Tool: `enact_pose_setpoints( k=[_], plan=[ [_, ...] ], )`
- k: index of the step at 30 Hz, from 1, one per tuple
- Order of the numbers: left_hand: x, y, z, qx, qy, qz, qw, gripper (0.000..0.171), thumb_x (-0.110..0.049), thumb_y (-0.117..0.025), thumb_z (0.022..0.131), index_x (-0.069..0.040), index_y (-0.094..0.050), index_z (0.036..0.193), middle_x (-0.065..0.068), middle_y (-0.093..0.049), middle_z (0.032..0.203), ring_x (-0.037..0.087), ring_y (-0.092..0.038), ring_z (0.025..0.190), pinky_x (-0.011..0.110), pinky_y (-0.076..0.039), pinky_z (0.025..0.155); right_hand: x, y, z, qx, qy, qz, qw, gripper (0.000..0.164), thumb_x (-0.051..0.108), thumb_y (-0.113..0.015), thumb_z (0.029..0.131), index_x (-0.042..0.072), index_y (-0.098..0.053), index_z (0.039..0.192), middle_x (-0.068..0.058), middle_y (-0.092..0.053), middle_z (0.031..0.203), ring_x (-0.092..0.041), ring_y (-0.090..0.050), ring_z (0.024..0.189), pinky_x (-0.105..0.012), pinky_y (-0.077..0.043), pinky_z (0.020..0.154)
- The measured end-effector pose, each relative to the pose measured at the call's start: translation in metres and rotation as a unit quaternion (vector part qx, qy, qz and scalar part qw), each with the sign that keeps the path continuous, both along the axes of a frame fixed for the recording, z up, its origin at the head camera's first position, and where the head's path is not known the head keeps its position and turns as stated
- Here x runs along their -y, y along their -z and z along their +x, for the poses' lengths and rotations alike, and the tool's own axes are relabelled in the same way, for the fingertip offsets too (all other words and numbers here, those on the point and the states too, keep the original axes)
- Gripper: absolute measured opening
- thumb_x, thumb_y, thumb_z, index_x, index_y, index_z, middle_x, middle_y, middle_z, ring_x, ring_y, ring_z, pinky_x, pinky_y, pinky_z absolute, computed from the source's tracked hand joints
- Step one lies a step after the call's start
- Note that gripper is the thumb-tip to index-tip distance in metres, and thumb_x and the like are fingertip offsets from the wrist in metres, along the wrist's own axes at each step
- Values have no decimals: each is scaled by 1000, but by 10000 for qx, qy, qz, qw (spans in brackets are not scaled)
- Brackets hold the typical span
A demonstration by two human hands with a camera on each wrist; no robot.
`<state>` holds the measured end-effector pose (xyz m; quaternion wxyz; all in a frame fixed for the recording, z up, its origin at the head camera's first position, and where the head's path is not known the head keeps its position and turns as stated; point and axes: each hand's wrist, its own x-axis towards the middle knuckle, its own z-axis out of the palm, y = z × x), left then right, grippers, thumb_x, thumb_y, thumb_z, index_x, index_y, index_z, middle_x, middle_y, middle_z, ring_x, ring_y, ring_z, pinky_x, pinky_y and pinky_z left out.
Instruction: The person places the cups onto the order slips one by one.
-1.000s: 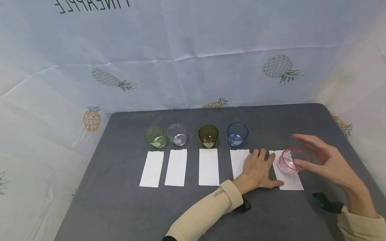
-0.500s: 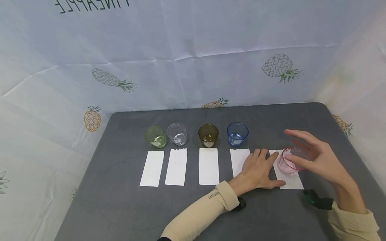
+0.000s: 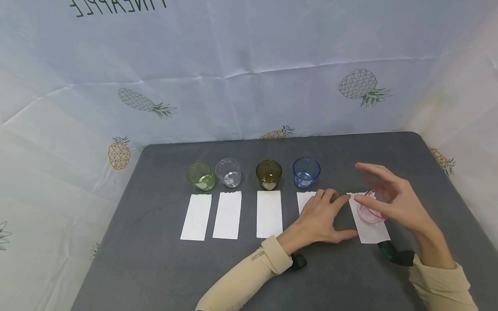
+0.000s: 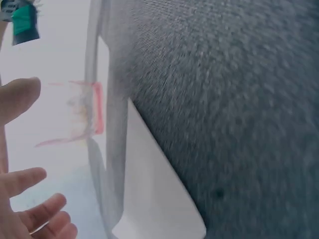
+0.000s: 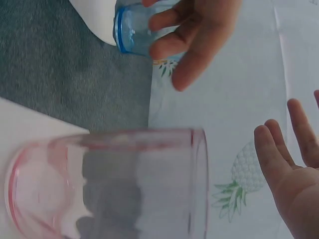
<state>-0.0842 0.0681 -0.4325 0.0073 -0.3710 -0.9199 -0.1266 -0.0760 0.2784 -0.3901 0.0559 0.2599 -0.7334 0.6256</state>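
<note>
A pink glass (image 3: 368,215) stands upright on the rightmost white paper strip (image 3: 375,236). My right hand (image 3: 400,203) curves loosely around its far right side, thumb and fingers spread wide, hiding part of the rim in the head view. The right wrist view shows the glass (image 5: 109,189) large and close, with no fingers against its wall. My left hand (image 3: 320,221), also spread and holding nothing, lies over the neighbouring strip (image 3: 305,201), its thumb and index tips near the left edge of the pink glass's strip. A blue glass (image 3: 306,173) stands just behind that hand.
Farther left in the same row stand a brown glass (image 3: 269,175), a colourless glass (image 3: 228,172) and a green glass (image 3: 201,176). A white strip (image 3: 269,214) lies in front of each. A pineapple-print cloth (image 3: 249,99) hangs behind the grey table (image 3: 163,268).
My right hand has shifted left across the pink glass, covering more of its rim. My left hand has drawn back to the left, off the rightmost strip. The glasses have stayed put.
</note>
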Motion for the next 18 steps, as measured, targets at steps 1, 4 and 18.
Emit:
enact_pose_setpoints(
  k=[1,4,18],
  plan=[
    [3,-1,0,56,16,87,9999,84,-70,-66,85,-27,-46,153,1,-53,141,14,-53,122,27,-48,98,2,1,-1,14,-31,-45,10000,75,-30,-66,75,-14,-44,145,-6,-52,150,-10,-46,141,-12,-39,107],
    [14,-4,-2,254,79,303,9992,82,-66,-69,85,-25,-47,153,1,-54,138,13,-53,115,24,-47,92,8,2,-4,8,-117,-146,9998,75,-30,-66,75,-14,-45,145,-6,-52,150,-10,-45,143,-13,-37,111],
    [68,-10,-13,1253,-196,853,9882,82,-55,-74,86,-20,-45,155,5,-56,132,15,-50,103,20,-44,75,36,3,-16,260,498,631,9964,72,-20,-72,79,-3,-51,146,8,-53,146,-2,-44,139,-10,-36,110]
  ],
)
